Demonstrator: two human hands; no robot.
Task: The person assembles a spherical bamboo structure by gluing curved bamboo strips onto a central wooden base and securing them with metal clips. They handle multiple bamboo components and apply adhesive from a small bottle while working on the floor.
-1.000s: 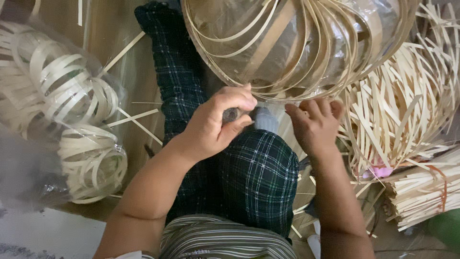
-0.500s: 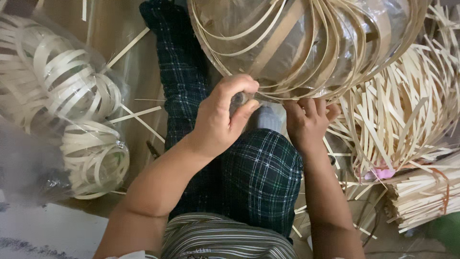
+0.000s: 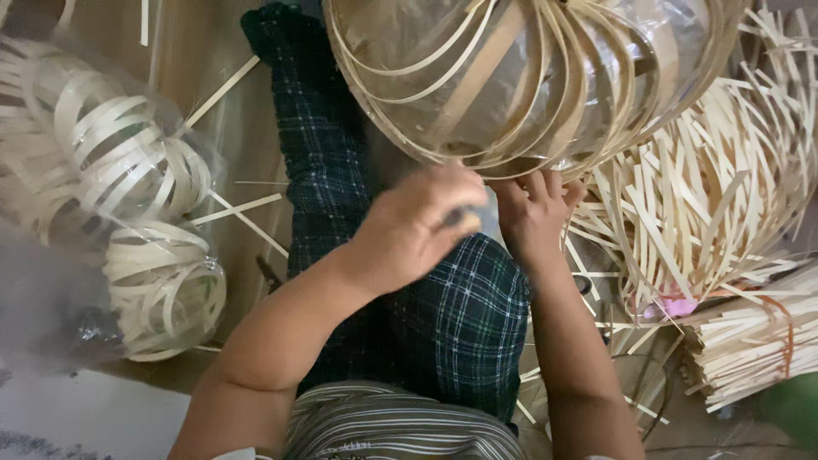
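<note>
**A:** So the big round bamboo-strip frame (image 3: 528, 81) sits right above both hands, propped over the knee in the dark checked trousers (image 3: 443, 332). What's different from a second back? The left hand (image 3: 417, 230) has slid up and to the right, and now it's blurry with motion, nearly touching the lower rim of the frame. Before, it sat lower on the knee with its fingers curled around something small.

**B:** Yeah, same here. It's curled shut, and there's a small dark thing poking out by the thumb, but it's too blurry to name. The right hand (image 3: 532, 213) hardly moved. Its fingers are bent up and pinching the bottom edge of the frame where the strips cross.

**A:** My read: the right hand steadies the rim while the left one comes in to work that same spot. That's a guess though.

**B:** Fair. Further out: right of the right hand there's a loose heap of flat strips (image 3: 690, 196), and below it a tied bundle (image 3: 750, 341). Way off to the left of the left hand, coiled strips in clear plastic bags (image 3: 128, 170), another coil (image 3: 166, 290) below.
</note>
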